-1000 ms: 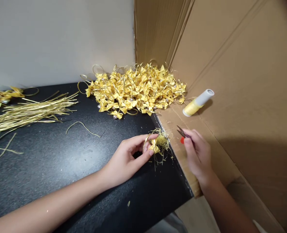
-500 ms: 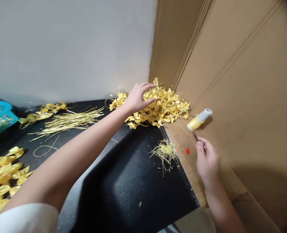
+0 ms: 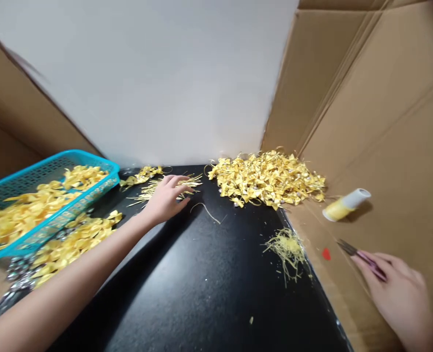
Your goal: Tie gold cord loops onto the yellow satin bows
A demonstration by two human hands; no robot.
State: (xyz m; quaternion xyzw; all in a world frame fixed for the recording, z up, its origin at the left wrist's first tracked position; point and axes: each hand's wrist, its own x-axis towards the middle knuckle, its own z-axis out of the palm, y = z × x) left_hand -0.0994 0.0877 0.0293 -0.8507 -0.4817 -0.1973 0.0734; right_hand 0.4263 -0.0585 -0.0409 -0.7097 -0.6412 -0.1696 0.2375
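Note:
My left hand reaches across the black tabletop and rests on a bundle of thin gold cords, fingers curled loosely over them. My right hand lies on the cardboard at the lower right, closed around small pink-handled scissors whose blades point up and left. A big heap of finished gold ribbon bows sits at the back of the table. A small tuft of yellow thread trimmings lies near the table's right edge.
A spool of yellow thread lies on the cardboard that walls the right side. A turquoise basket with gold ribbon pieces stands at the left, more ribbon pieces and silver bits beside it. A red dot marks the cardboard.
My left hand left the bow heap and swung left to the gold cords. The view panned left, bringing in the basket. My right hand stayed on the cardboard with the scissors.

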